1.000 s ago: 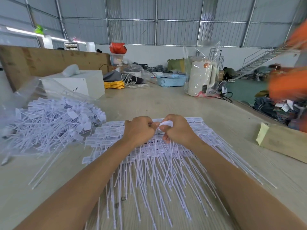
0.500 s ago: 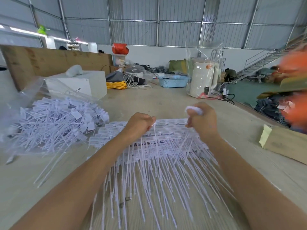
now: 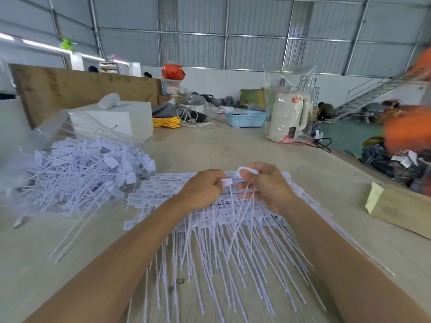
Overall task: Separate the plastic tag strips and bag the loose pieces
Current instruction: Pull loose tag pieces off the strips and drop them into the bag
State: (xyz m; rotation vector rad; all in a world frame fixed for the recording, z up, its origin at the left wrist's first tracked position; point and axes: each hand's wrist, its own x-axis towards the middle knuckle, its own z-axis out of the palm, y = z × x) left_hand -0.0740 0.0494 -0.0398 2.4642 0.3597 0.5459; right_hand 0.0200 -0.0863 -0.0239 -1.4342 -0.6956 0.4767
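Both hands came back together: left hand (image 3: 202,191) pinches one tag (image 3: 226,182), right hand (image 3: 268,186) holds loose tags (image 3: 247,171). Pull gently sideways.

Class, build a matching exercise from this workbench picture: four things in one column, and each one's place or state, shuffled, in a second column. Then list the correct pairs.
Things
1. left hand
2. right hand
3. blue basket
4. yellow cord

Places or states
A. coiled beside the white box
B. pinches a single tag head
C. far across the table, left of the wrapped kettle
D. grips a bundle of loose tags

Pairs: 1-B, 2-D, 3-C, 4-A
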